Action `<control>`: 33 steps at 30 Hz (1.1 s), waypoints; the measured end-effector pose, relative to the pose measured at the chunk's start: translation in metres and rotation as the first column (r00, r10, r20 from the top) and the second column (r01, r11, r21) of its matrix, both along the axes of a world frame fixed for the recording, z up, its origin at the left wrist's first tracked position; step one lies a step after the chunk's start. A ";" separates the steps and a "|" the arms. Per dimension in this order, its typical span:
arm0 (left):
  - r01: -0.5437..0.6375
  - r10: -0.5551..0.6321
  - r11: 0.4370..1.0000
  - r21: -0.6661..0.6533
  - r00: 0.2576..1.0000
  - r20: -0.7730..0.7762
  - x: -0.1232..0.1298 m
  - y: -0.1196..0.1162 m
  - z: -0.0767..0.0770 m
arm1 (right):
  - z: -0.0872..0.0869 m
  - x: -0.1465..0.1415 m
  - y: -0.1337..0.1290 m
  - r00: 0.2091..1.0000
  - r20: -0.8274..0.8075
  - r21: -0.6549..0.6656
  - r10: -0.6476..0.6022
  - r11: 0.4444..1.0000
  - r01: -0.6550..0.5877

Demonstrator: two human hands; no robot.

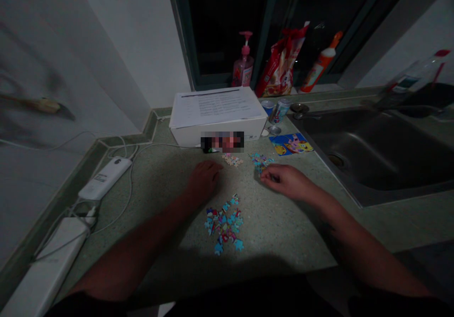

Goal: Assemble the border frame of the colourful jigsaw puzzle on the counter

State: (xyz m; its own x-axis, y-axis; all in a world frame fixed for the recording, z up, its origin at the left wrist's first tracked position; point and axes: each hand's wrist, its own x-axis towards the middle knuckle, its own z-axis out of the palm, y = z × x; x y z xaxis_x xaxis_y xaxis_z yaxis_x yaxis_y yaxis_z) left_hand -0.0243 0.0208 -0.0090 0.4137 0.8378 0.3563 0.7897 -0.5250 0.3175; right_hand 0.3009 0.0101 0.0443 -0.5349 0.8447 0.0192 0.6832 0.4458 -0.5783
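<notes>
My right hand has its thumb and fingers pinched at the near edge of a small group of blue jigsaw puzzle pieces; a piece seems to be at the fingertips, partly hidden. Across from it my left hand rests on the counter, fingers curled in, with nothing visible in them. Beside its fingertips lies a patch of pale puzzle pieces. Nearer to me, between my forearms, is a larger loose pile of mixed-colour puzzle pieces. A blue cartoon picture card lies beyond my right hand.
A white box with a printed sheet on top stands behind the pieces. Cans are beside it. The sink is at right. A white adapter, cables and a power strip line the left. Bottles and a red bag stand along the window.
</notes>
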 end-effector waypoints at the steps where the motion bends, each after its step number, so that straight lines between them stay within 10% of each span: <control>1: 0.017 -0.017 1.000 0.006 1.000 0.010 0.001 -0.001 0.000 | -0.003 -0.005 -0.001 1.000 -0.005 0.031 0.008 0.999 -0.008; 12: 0.442 -0.445 0.896 0.054 0.886 0.128 0.014 -0.028 0.010 | -0.029 -0.060 -0.020 0.978 -0.193 0.152 0.083 0.987 -0.054; 33: 0.453 -0.438 0.887 -0.092 0.888 0.140 0.015 -0.037 0.029 | -0.029 -0.066 -0.022 0.938 -0.335 0.051 0.091 0.996 -0.078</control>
